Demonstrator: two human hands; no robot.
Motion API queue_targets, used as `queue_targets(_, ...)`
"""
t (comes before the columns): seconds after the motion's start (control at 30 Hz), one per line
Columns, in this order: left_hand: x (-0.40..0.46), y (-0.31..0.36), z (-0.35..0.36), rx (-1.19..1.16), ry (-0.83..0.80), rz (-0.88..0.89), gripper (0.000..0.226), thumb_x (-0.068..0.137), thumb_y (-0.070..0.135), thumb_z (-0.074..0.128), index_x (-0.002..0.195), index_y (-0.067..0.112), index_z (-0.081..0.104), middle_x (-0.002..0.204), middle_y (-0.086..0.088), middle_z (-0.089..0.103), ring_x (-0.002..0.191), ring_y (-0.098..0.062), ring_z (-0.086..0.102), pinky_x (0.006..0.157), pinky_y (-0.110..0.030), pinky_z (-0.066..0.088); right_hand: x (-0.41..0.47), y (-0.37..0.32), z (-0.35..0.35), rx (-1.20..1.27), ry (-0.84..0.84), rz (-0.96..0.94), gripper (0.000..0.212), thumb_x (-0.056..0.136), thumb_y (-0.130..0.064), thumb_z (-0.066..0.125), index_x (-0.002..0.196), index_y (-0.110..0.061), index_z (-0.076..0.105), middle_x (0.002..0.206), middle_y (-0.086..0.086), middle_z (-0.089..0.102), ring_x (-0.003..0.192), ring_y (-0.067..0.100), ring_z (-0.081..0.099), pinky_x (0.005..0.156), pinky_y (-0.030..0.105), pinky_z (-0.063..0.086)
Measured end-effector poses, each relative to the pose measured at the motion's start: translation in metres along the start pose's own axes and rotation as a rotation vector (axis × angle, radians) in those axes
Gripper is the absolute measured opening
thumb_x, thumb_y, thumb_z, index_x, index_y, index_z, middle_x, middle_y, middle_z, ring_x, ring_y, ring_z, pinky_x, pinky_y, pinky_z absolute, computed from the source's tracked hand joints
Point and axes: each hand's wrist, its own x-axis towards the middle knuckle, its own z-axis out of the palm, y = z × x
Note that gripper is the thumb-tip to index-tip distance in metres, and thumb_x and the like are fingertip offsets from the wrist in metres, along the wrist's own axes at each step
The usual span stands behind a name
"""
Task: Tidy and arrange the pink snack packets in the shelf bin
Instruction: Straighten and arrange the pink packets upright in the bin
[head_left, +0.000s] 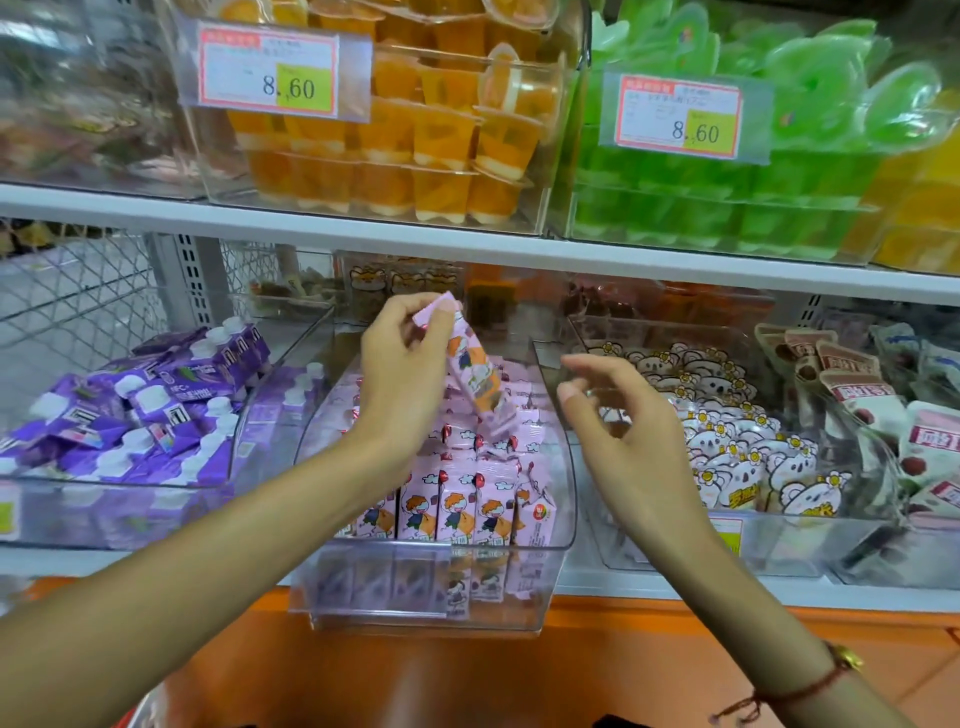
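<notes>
A clear plastic shelf bin (563, 499) in the middle of the lower shelf holds several pink snack packets (467, 506). A front row of them stands upright, and those behind lie loose. My left hand (402, 374) pinches the top of one pink packet (475, 371) and holds it tilted above the pile. My right hand (628, 436) hovers over the bin's right side with loosely curled fingers and holds nothing.
Left bin holds purple pouches (145, 410); right bin holds white bear-print packets (727, 447), with red-and-white packets (883, 415) further right. The upper shelf (363, 228) carries orange jelly cups (415, 140) and green cups (753, 171) close above my hands. An orange ledge (623, 654) lies below.
</notes>
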Motion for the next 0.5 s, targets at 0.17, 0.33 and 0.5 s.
queue_targets(0.17,-0.030,0.003,-0.028,-0.006,-0.047,-0.039,0.011,0.092,0.029,0.060,0.097,0.023,0.067,0.090,0.010,0.070,0.084,0.001,0.065,0.077,-0.017,0.054,-0.013,-0.015,0.026,-0.111,-0.316,-0.024,0.054,0.089,-0.051,0.049,0.140,-0.036,0.039,0.131,-0.022,0.044,0.119,-0.008,0.039,0.090,0.004,0.030)
queue_targets(0.33,-0.034,0.007,-0.039,-0.135,-0.096,-0.108,0.018,0.093,0.025,0.058,0.108,0.021,0.066,0.100,0.006,0.071,0.092,-0.003,0.068,0.073,-0.019,0.056,-0.011,-0.020,0.042,0.125,-0.347,0.077,0.026,0.094,-0.030,0.056,0.120,-0.025,0.058,0.098,-0.015,0.068,0.086,-0.004,0.062,0.072,0.010,0.048)
queue_targets(0.5,-0.037,0.000,-0.043,0.004,-0.179,0.009,0.014,0.090,0.010,0.061,0.100,0.019,0.064,0.099,0.011,0.068,0.093,-0.001,0.064,0.072,-0.011,0.051,-0.003,-0.017,0.039,0.542,-0.333,0.459,0.029,0.092,-0.031,0.060,0.114,-0.013,0.061,0.083,-0.007,0.074,0.078,0.004,0.069,0.068,0.019,0.051)
